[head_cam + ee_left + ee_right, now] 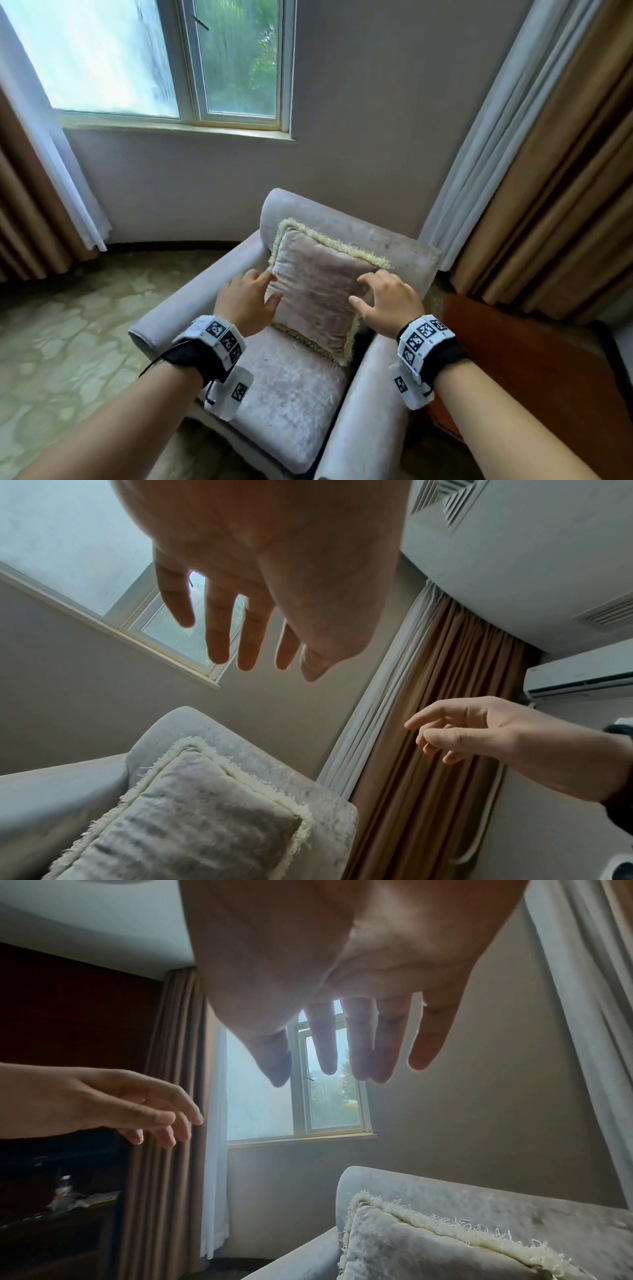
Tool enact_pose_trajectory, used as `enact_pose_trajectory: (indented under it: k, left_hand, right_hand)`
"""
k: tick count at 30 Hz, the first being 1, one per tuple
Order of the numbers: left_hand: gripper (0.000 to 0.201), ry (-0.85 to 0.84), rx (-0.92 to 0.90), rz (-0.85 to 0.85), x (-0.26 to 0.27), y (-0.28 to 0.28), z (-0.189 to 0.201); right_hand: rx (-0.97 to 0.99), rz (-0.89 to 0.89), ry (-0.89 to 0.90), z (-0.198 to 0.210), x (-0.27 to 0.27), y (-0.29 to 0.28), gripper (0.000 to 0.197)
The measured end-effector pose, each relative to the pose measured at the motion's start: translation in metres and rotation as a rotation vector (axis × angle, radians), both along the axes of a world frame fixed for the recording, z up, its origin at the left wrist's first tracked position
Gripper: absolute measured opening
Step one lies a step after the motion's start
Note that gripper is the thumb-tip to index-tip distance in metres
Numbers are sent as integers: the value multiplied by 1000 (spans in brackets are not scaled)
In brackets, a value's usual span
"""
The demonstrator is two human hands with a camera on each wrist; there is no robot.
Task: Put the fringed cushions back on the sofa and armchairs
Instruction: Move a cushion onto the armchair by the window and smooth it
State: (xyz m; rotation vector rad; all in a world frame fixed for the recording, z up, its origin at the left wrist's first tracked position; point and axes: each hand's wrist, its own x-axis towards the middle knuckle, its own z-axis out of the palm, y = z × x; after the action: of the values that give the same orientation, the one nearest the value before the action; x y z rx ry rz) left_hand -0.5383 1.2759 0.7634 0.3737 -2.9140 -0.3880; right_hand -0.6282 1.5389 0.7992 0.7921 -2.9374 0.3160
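A fringed cushion (pixel 317 294) is leaning against the armchair (pixel 291 394) back, propped for display. Both hands, left (pixel 248 301) and right (pixel 388 305), are hovering over it, fingers (pixel 219 631) spread and empty.

A furnished room: armchair (pixel 291 394), curtains (pixel 548 171), window (pixel 171 61), wall air conditioner (pixel 578 679).

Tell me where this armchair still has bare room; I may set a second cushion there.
The front of the armchair seat is bare, bordered by both armrests and the fringed cushion. The back is crowded: the cushion leans there, left hand and right hand open beside it.
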Motion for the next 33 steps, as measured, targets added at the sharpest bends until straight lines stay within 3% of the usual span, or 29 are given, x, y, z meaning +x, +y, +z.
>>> enact_pose_trajectory:
  k: [7,18,24,33]
  left_hand:
    - [40,-122,-13,-52,-71,-95,-26]
    - [40,-273,48,-87,-221,-167,-98]
    - [40,-333,82,-101,-293,-195,-138]
    - [52,-586,95,-205,-377,-212,-246]
  right_hand:
    - [-21,-131,-91,-34,-51,-71,47]
    - [68,-240,-279,-118,-199,-124,49]
    - [224,-304,-454,-159,-269,-151,58]
    - [407,-348,-602,-210,-345,-168,64]
